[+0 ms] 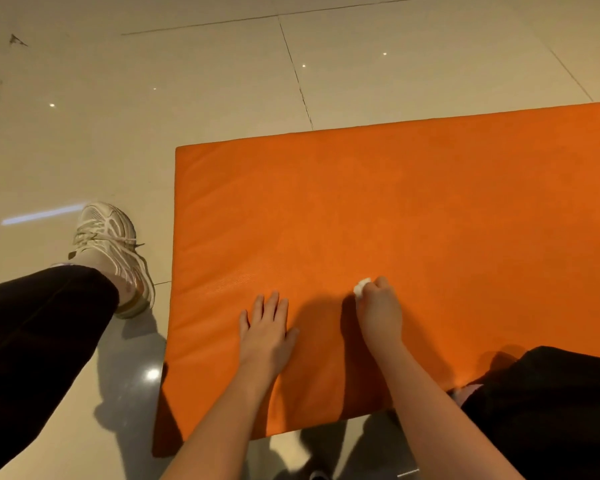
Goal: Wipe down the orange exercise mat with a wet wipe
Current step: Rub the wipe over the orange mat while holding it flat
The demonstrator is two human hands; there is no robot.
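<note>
While wiping, treat the orange exercise mat [413, 220] as the landmark: lying flat on the tiled floor [153, 98], near corner towards the body, far end running out of view to the right. Beside the mat's left edge, just apart from it: a leg in dark trousers [39, 323] and a white trainer [113, 251]. Resting over the mat's near right edge: the other knee [551, 393]. On the mat near its front edge: left hand [267, 334], flat, fingers spread, gripping nothing, bracing. Just right of it, also on the mat: right hand [380, 310], grip clamped on a balled white wet wipe [362, 287], only a corner showing past the knuckles. To do the step well, probably: open the wipe out for wider contact, press evenly, work in overlapping strokes from the near edge outwards, keep the bracing palm off freshly wiped ground, shift the knee to reach the covered strip.
</note>
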